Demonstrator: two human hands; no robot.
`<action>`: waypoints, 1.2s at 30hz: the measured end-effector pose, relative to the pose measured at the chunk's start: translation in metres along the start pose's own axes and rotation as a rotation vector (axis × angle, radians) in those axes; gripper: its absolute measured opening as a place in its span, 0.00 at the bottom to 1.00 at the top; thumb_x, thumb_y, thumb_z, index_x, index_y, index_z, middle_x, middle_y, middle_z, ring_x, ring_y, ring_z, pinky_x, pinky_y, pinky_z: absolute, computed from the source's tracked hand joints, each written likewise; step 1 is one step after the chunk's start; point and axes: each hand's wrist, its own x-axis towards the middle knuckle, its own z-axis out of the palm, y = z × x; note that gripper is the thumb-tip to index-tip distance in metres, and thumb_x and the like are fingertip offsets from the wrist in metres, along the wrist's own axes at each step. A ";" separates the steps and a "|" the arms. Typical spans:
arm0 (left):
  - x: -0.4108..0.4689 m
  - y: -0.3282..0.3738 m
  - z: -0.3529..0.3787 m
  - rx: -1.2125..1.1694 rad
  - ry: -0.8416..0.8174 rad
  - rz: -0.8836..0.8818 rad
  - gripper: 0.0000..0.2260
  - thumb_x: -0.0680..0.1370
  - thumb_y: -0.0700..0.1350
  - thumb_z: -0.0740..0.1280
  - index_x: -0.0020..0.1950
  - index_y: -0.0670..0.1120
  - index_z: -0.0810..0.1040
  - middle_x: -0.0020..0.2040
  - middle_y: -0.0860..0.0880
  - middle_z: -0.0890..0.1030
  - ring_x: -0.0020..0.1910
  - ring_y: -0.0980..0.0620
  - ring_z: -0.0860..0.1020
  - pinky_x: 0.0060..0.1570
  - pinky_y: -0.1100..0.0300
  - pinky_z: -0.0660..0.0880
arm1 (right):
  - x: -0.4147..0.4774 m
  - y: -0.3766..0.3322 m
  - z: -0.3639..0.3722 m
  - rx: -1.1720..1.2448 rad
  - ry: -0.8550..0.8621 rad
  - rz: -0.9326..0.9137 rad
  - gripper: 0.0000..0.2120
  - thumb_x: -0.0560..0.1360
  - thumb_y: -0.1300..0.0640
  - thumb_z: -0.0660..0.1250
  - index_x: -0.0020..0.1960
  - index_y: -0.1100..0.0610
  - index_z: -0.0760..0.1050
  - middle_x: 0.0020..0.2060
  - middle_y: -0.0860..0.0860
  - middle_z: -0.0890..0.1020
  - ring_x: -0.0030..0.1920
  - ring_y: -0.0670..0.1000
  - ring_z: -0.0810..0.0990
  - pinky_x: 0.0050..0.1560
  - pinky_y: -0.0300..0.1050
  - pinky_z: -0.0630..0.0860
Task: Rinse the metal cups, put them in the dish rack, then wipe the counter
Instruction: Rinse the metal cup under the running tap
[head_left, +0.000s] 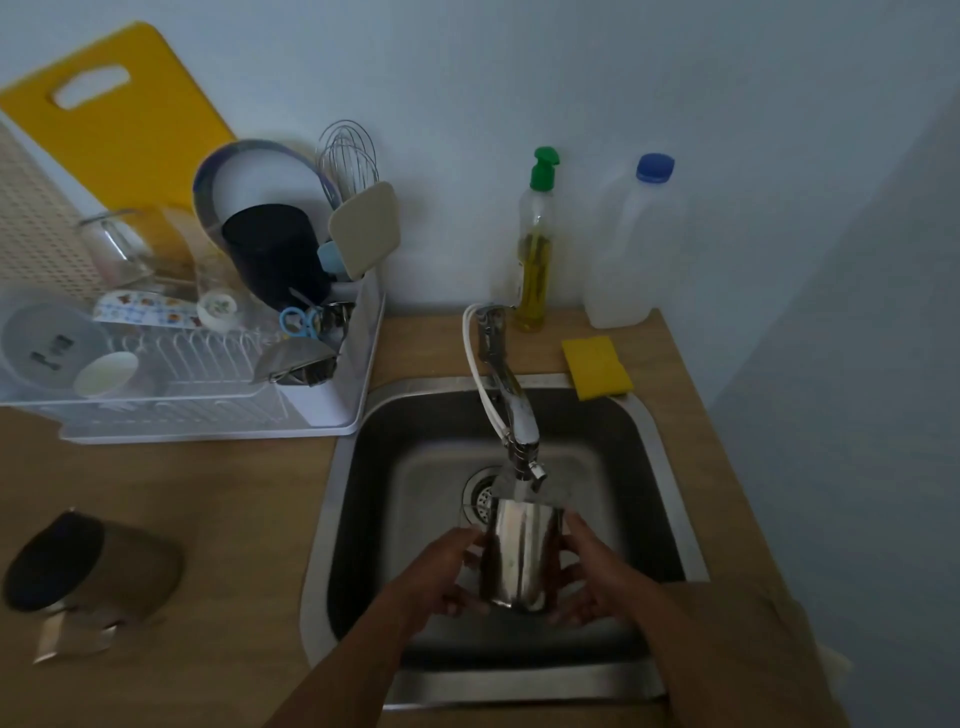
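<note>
A shiny metal cup (519, 556) is held upright over the steel sink (670, 467), right under the faucet (511, 410), and water runs into it. My left hand (441, 577) grips its left side and my right hand (592, 582) its right side. A second metal cup (98, 564) with a handle lies tilted on the wooden counter (218, 519) at the left. The white dish rack (208, 395) stands at the back left, and another metal cup (298, 361) lies in it near its right end.
The rack holds glasses, bowls, a dark cup, a whisk and scissors, with a yellow cutting board (114, 124) behind. A yellow sponge (597, 366), a soap bottle (535, 244) and a plastic jug (631, 244) sit behind the sink. A wall is close on the right.
</note>
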 end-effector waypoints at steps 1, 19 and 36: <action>0.000 0.001 0.000 0.011 0.014 -0.026 0.15 0.81 0.56 0.57 0.60 0.49 0.74 0.56 0.44 0.78 0.35 0.50 0.81 0.33 0.61 0.71 | -0.002 -0.001 0.001 -0.069 0.019 -0.004 0.30 0.77 0.31 0.44 0.62 0.50 0.72 0.50 0.60 0.83 0.44 0.57 0.84 0.45 0.48 0.80; -0.020 0.004 -0.004 -0.077 -0.085 -0.172 0.11 0.81 0.46 0.61 0.53 0.40 0.78 0.45 0.40 0.82 0.39 0.45 0.82 0.36 0.55 0.79 | -0.003 -0.001 0.004 -0.189 0.042 0.096 0.28 0.79 0.36 0.51 0.56 0.58 0.76 0.51 0.61 0.82 0.51 0.61 0.82 0.58 0.54 0.78; 0.002 0.001 0.011 -0.372 -0.073 0.072 0.21 0.71 0.57 0.70 0.63 0.54 0.73 0.61 0.41 0.77 0.59 0.39 0.77 0.55 0.46 0.77 | 0.004 0.001 0.000 0.500 -0.122 -0.088 0.43 0.57 0.42 0.77 0.68 0.52 0.69 0.64 0.66 0.71 0.60 0.68 0.76 0.53 0.58 0.80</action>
